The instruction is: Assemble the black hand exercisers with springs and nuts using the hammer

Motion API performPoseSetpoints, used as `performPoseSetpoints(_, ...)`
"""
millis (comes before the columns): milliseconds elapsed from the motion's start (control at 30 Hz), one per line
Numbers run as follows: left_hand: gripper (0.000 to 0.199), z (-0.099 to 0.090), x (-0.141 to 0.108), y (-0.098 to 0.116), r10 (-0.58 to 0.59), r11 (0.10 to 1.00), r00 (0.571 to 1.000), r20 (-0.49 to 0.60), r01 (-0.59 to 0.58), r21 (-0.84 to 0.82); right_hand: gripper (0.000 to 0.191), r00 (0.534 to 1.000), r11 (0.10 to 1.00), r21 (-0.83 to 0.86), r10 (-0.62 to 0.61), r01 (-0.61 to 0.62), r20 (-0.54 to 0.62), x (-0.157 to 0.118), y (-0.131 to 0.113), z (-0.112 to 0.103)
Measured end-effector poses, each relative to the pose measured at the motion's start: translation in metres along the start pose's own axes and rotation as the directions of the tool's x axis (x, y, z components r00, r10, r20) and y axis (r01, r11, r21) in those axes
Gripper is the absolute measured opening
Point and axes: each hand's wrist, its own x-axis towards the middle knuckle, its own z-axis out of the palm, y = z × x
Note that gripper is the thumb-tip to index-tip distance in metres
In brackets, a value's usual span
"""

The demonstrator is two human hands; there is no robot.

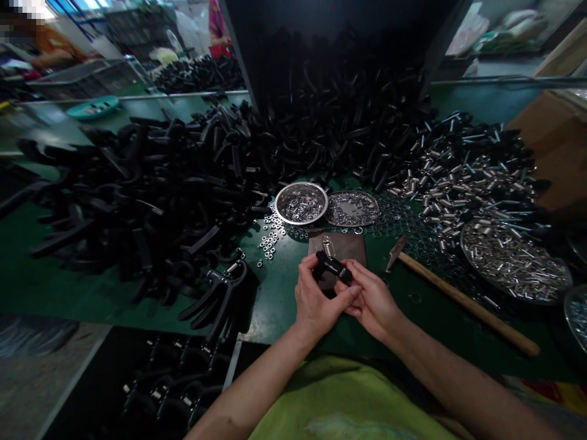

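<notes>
Left hand [316, 293] and right hand [372, 299] pinch a black plastic piece [332, 267]

A lime-green shirt [339, 397] fills the bottom edge, a bare forearm rising on each side of it. Lower left, a dark bin [169, 385] holds black spring grips. Above it, on the green workbench [59, 287], lies a great heap of black handles [137, 201]. Nearer the hands, a few loose steel nuts [270, 235] are scattered on the bench. Both hands are closed narrowly on the black piece, fingers wrapped around it, just above a dark steel plate [339, 247]. A coil spring [328, 247] stands touching the piece's far side, though I cannot tell if it is fixed there. Beyond lie a steel bowl of small parts [301, 203] and a round tray of washers [351, 208]. To the right, a wooden-handled hammer [468, 302] lies beside a wide tray of steel sleeves [516, 263], under a cardboard box [559, 140]
</notes>
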Motion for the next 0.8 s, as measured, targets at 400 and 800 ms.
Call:
performPoseSetpoints(400,0.047,-0.011,0.031,-0.025,0.102,0.789,0.908,0.407,-0.323,0.522,0.014,0.733,0.129,-0.895,-0.629,0.426,0.258,0.089,-0.066,-0.026)
performPoseSetpoints(800,0.061,-0.009,0.03,-0.043,0.163,0.75,0.882,0.443,-0.402,0.525,0.019,0.847,-0.438,-0.855,-0.307,0.279,0.434,0.226,-0.064,0.066)
